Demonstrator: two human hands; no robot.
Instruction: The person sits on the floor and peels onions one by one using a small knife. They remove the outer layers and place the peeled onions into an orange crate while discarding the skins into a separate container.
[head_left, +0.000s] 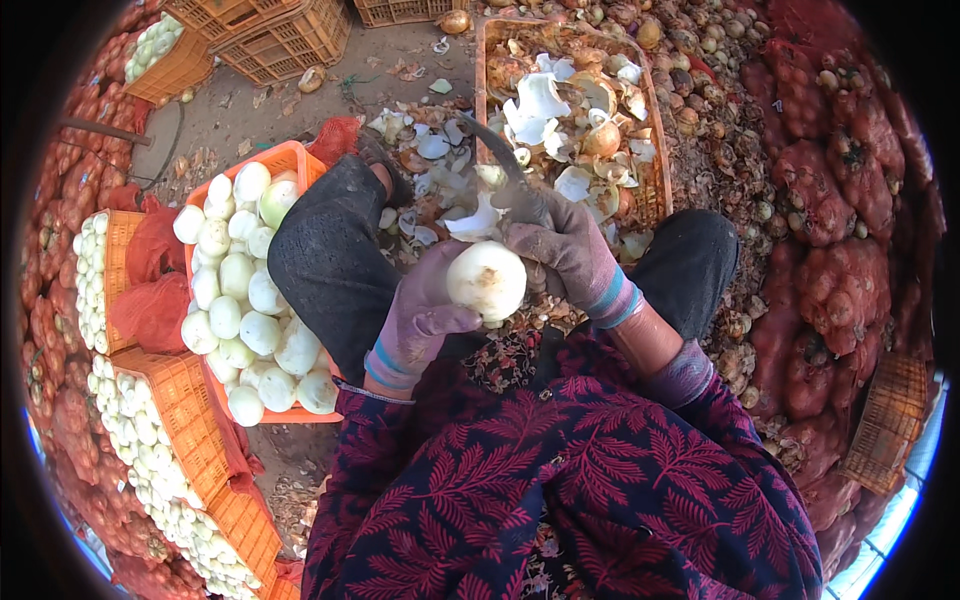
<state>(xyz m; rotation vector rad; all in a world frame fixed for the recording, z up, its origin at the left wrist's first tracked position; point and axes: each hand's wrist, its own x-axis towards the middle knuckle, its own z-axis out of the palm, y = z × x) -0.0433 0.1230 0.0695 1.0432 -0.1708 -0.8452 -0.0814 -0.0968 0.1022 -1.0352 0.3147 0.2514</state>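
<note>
A peeled white onion (487, 279) rests in my left hand (427, 311), which wears a dirty purplish work glove and curls around it from the left. My right hand (559, 247), gloved the same way, grips a knife with a curved dark blade (495, 146); its handle is hidden in the fist. The blade points up and away, beyond the onion. A loose white piece of onion layer (480, 219) shows between the blade and the onion, blurred at its edges. The right fingers are close to the onion's right side.
An orange crate (315, 166) of peeled onions stands by my left knee. Ahead is a crate (666, 150) of onions and peelings. Stacked crates (281, 41) stand farther off. More filled crates (180, 405) line the left. Red mesh sacks (832, 292) are piled right; skins litter the ground.
</note>
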